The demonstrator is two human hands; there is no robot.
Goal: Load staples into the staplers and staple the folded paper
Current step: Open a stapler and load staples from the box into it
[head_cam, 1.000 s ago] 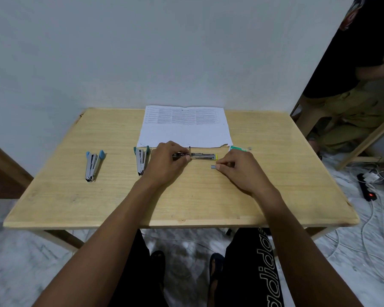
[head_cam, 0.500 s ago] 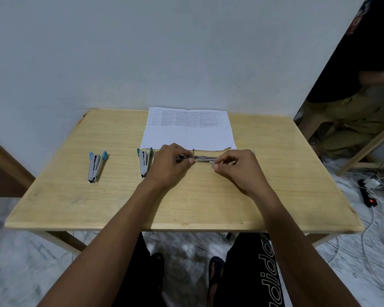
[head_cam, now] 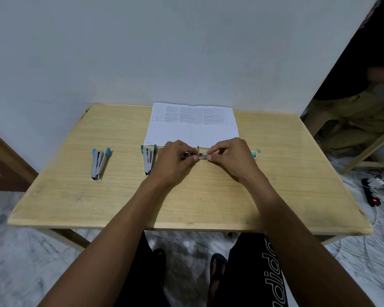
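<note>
A small metal stapler (head_cam: 195,155) lies open on the wooden table (head_cam: 275,196), just in front of the folded printed paper (head_cam: 192,126). My left hand (head_cam: 174,160) pinches its left end. My right hand (head_cam: 230,157) pinches a short staple strip (head_cam: 205,156) against the stapler's open channel. Two more staplers lie to the left: a teal one (head_cam: 148,159) beside my left hand and a blue one (head_cam: 99,161) farther left. A green staple box (head_cam: 254,154) peeks out behind my right hand.
A white wall rises behind the table. Another person sits at the far right by a wooden frame (head_cam: 368,147). A power strip (head_cam: 370,194) and cables lie on the marble floor to the right. My legs are under the table's front edge.
My right hand carried the staple strip left from the table near the green box up to the open stapler. My left hand stayed on the stapler.
</note>
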